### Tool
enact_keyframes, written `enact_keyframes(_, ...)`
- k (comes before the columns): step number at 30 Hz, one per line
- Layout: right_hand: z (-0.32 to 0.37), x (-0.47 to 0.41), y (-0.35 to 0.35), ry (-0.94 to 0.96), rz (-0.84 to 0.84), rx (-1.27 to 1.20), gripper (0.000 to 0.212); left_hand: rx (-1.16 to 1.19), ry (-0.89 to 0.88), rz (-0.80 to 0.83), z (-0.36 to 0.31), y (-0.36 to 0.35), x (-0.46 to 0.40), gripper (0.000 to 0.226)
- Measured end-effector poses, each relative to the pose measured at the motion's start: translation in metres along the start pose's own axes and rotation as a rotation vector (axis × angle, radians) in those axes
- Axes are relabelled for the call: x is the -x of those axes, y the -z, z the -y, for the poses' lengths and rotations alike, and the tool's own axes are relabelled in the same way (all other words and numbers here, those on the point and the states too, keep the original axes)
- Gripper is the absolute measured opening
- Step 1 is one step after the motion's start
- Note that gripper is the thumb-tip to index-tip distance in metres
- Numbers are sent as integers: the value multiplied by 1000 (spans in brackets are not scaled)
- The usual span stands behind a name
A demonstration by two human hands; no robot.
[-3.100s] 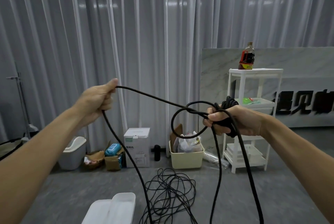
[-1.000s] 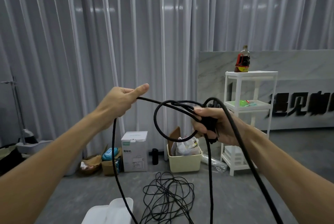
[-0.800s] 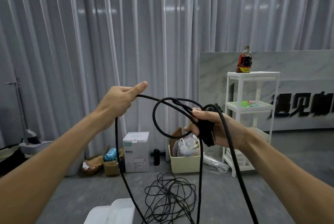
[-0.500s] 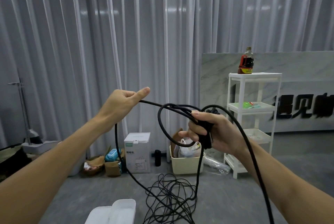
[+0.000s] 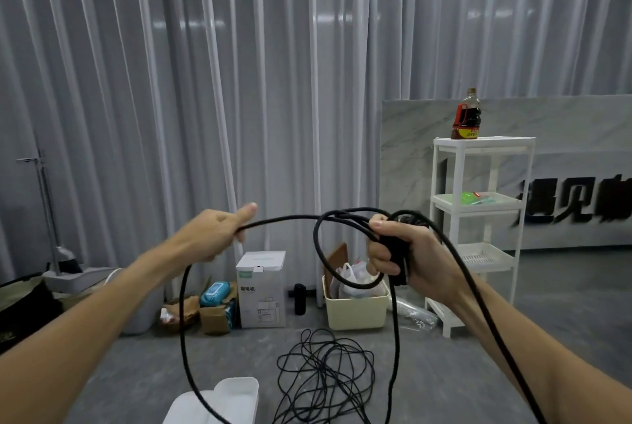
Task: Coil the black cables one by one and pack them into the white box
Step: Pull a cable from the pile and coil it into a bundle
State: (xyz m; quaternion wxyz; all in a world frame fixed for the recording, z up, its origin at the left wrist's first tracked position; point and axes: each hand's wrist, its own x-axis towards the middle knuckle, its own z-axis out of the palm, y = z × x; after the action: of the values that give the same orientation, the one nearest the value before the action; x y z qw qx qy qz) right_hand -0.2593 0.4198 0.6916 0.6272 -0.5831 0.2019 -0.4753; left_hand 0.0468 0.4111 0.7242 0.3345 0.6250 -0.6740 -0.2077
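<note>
One cable (image 5: 284, 218) was half-coiled: your right hand (image 5: 407, 252) gripped its loops, left hand (image 5: 215, 235) pinched slack; box (image 5: 219, 403) awaited, another tangle (image 5: 325, 372) untouched.

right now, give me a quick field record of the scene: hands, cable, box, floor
left hand: pinches the thick black cable, thumb extended
right hand: grips the gathered loops and the cable's black plug
cable slack: hangs from both hands in long loops toward the floor
white box: on the floor at the bottom edge, open; no cable seen inside
thin black cable: loose tangle on the floor, right of the box
progress: coil partly made, nothing packed yet
</note>
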Motion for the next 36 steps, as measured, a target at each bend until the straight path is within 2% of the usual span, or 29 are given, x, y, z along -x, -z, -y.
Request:
enact_keyframes(4, -7, -9, -9, 17, -26, 31, 22, 82, -124, 240, -34, -27, 13, 66)
enact_keyframes(12, -1, -10, -8, 0, 54, 161, 20, 254, -178, 292, -61, -31, 17, 50)
enact_keyframes(15, 3, -6, -4, -26, 65, 193, 28, 321, -166, 233, -56, -22, 15, 48)
enact_keyframes(22, 7, -1, 4, -98, 102, 66, 24, 526, -170, -2, -31, 5, 6, 49)
enact_keyframes(26, 9, -4, 2, -76, 94, 6, 22, 458, -177, -30, -24, -2, 3, 46)
enact_keyframes(31, 1, -11, 4, -13, 29, 38, 24, 194, -165, 166, -35, -21, 9, 59)
enact_keyframes(33, -3, -13, 2, -1, 20, 29, 23, 184, -215, 238, -44, -29, 11, 59)
enact_keyframes(36, -3, -12, 2, 8, 34, 35, 24, 282, -267, 264, -50, -32, 11, 44)
